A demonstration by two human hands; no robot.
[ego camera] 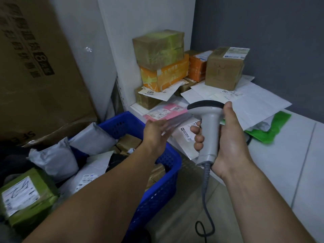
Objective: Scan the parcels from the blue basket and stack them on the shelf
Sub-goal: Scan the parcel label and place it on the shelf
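1. Two hands were in my feed; the right hand [226,137] was wrapped round the handle of a grey handheld barcode scanner [208,123], fingers curled at the front and thumb up beside its dark head; the head pointed left, towards the parcels on the shelf.
2. The scanner's grey coiled cable [205,190] hung from the base of the handle towards the floor.
3. The left hand [155,130] reached to the near edge of a pink flat parcel [166,113]; its fingers were smeared by motion, so I could not tell whether they gripped the parcel or only touched it.
4. That pink parcel lay at the front left of the white shelf [298,146], just beyond the basket's far rim, on other flat labelled packets.
5. The blue plastic mesh basket [157,190] stood low on the left, below the shelf edge; it held grey poly mailer bags [57,158], small brown boxes and a white labelled envelope.
6. A green-taped box with a white label [26,195] sat at the lower left, near the basket.
7. On the shelf's back left a brown taped carton [158,48] rested on an orange printed box [164,76], which sat on a small brown box [145,100].
8. To the right stood a second orange box [197,67] and, touching it, a brown cardboard box with a white label [225,67]; white flat mailers [254,104] lay spread in front, over a green plastic bag [273,127].
9. A large printed cardboard carton [35,67] leaned against the wall on the left.
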